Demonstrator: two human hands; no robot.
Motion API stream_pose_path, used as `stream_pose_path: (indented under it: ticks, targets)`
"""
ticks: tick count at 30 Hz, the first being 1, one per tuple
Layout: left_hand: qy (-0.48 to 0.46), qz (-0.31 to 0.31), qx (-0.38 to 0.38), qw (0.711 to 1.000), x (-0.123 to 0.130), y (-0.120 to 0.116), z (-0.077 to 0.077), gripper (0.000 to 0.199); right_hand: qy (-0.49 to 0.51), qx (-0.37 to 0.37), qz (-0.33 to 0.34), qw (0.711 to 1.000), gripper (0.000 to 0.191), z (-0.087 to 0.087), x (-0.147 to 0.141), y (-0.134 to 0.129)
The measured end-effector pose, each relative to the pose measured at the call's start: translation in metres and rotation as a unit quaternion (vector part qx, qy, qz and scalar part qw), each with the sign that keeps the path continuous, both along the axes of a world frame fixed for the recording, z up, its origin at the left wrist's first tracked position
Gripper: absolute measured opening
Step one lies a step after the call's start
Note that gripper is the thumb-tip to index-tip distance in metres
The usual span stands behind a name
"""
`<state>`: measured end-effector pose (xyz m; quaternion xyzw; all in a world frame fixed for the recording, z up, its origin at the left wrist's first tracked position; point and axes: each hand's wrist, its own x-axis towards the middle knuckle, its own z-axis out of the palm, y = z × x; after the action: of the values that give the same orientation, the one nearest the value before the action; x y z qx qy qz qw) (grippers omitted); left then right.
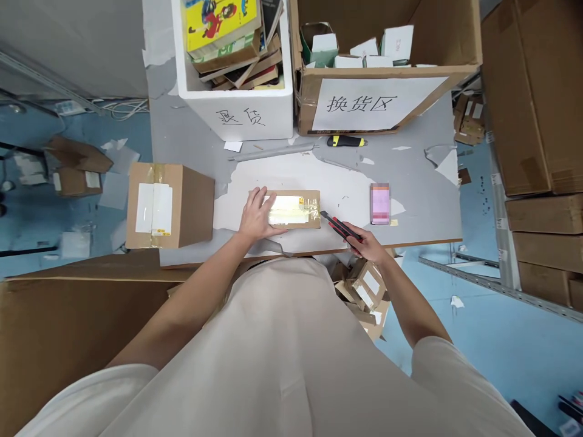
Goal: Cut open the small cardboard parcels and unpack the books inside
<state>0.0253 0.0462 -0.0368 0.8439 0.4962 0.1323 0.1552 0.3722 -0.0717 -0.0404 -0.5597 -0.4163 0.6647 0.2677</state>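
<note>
A small taped cardboard box [295,209] with a white label lies flat on the table [423,209]. My left hand [259,215] rests on its left end, fingers spread, the thumb along the near edge. In my right hand [364,243] is a red and black box cutter [340,227], its tip at the right end of the small box. Whether the tip touches the cardboard, I cannot tell. To the right of the cutter lies a phone-like object [380,204], its screen pixelated.
A larger taped box [195,206] stands at the left. Behind are a white bin [234,115] of books and an open carton [428,85] holding small boxes. A yellow and black cutter [347,141] lies before the carton. Cartons [544,215] are stacked at right.
</note>
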Motion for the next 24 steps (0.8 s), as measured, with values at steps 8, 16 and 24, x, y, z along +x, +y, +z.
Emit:
stream_pose_path:
  ticks: [8,16,24]
  targets:
    - [-0.012,-0.005,-0.012,1.0,-0.001,0.002,-0.003,0.112,-0.001,-0.035,-0.016,0.999,0.061,0.009,0.006,-0.029]
    - [-0.075,0.011,-0.045,0.996,-0.013,0.016,0.011,0.084,0.061,0.01,-0.271,0.961,0.043,-0.003,-0.035,-0.023]
    - [-0.263,0.233,-0.212,0.912,-0.042,0.029,0.003,0.047,0.141,-0.011,-0.319,0.937,0.045,-0.011,-0.101,0.034]
